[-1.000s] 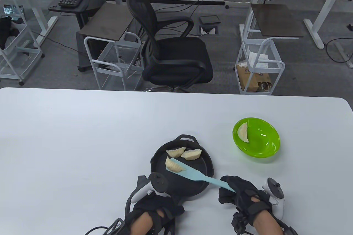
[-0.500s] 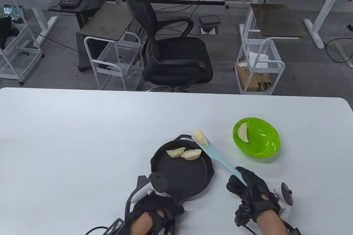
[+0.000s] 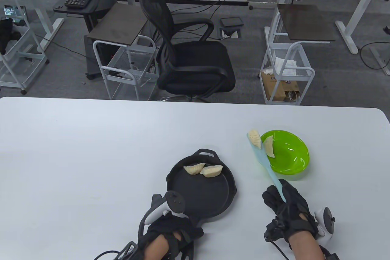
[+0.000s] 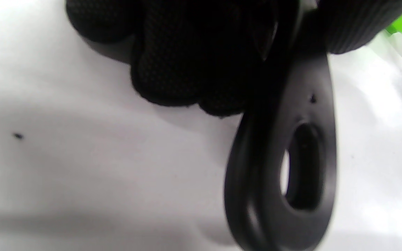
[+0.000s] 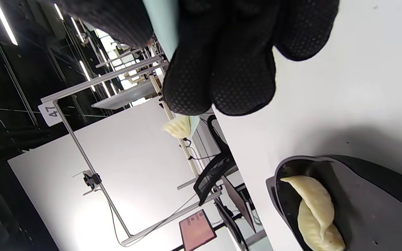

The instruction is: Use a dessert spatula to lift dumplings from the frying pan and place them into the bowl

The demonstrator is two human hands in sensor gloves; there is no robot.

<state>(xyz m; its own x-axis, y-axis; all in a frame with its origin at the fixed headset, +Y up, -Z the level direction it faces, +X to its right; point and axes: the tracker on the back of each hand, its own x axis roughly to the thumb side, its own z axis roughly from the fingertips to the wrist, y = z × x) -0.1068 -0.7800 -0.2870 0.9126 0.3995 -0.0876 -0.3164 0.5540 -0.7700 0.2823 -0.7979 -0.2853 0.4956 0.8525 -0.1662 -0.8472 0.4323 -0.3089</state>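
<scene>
My right hand (image 3: pixel 281 202) grips the handle of a light blue dessert spatula (image 3: pixel 264 162). A dumpling (image 3: pixel 254 138) rides on its blade, raised beside the left rim of the green bowl (image 3: pixel 289 158). One more dumpling (image 3: pixel 269 147) lies inside the bowl at its left. The black frying pan (image 3: pixel 210 194) holds two dumplings (image 3: pixel 203 169) near its far side; they also show in the right wrist view as dumplings (image 5: pixel 314 216). My left hand (image 3: pixel 170 226) holds the pan's handle (image 4: pixel 291 167), fingers (image 4: pixel 187 52) curled over it.
The white table (image 3: pixel 91 156) spreads wide to the left and behind the pan. Its far edge faces a black office chair (image 3: pixel 189 55) and wire carts on the floor.
The spatula lifted a dumpling out of the pan and carried it right and away, from over the pan to the bowl's left rim. My right hand shifted right. The left hand stayed put.
</scene>
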